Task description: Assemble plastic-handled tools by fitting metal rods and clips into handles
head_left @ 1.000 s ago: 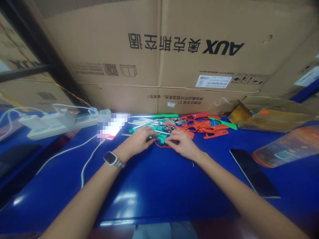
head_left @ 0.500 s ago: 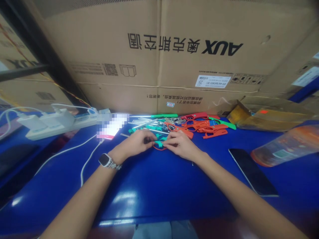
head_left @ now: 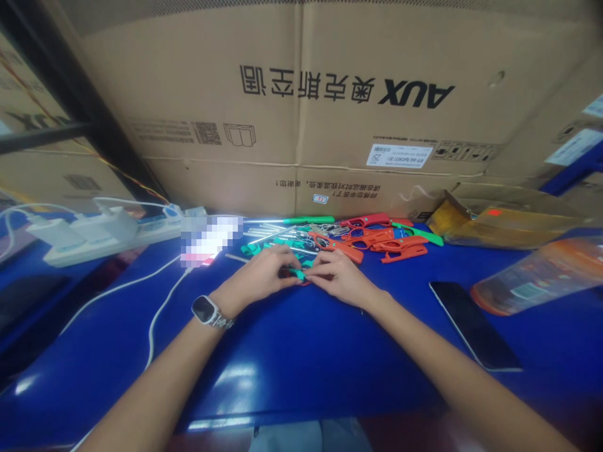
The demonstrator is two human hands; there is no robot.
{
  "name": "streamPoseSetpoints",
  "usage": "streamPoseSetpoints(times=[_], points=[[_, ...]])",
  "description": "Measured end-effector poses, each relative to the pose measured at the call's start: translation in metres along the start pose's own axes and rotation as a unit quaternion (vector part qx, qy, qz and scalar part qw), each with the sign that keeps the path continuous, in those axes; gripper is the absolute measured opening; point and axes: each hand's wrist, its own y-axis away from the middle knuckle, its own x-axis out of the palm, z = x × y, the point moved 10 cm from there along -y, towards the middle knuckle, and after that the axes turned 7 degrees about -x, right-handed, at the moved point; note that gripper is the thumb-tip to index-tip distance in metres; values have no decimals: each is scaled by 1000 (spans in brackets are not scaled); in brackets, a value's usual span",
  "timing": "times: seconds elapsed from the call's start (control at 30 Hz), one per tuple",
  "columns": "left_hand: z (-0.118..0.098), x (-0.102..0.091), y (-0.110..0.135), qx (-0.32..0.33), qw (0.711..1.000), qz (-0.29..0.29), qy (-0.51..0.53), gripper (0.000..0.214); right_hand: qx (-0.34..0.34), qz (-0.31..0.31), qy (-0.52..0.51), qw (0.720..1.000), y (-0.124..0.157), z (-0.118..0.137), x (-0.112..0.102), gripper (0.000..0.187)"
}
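My left hand [head_left: 268,273] is closed in a pinch on a small green plastic piece [head_left: 298,274], above the near edge of the parts pile. My right hand [head_left: 342,276] meets it from the other side, thumb and fingertips pressed together at the same piece. Just beneath the fingertips shows a bit of an orange-red part, mostly hidden. Beyond the hands lie orange-red lighter housings [head_left: 372,238], thin metal tubes [head_left: 271,231], more green plastic pieces and tangled thin wires [head_left: 325,232]. A long lighter with a green handle [head_left: 308,220] rests at the back.
A phone with a lit screen [head_left: 211,238] and a white power strip [head_left: 113,235] with plugs and cables stand to the left. Right are a dark phone [head_left: 473,326], a clear orange-based container [head_left: 537,279] and an open carton [head_left: 490,216]. A large cardboard box [head_left: 292,138] walls off the back.
Both hands have shifted slightly, and the left fingers now cover more of the green piece. The orange-red part below it shows less. The camera view has moved a little.
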Motion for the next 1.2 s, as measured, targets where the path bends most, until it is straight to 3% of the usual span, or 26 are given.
streamPoseSetpoints(times=[0.17,0.5,0.77,1.2], points=[[-2,1,0,6,1000,4,-3,14,59,16,-16,998,7,-1,-12,29],[-2,5,-4,0,1000,-10,24,11,103,54,-98,988,10,-10,-5,19],[3,12,-6,-40,995,11,93,13,106,35,-149,983,9,-14,-5,19],[-9,6,-3,6,1000,6,-7,29,117,41,-143,982,9,-14,-5,22]])
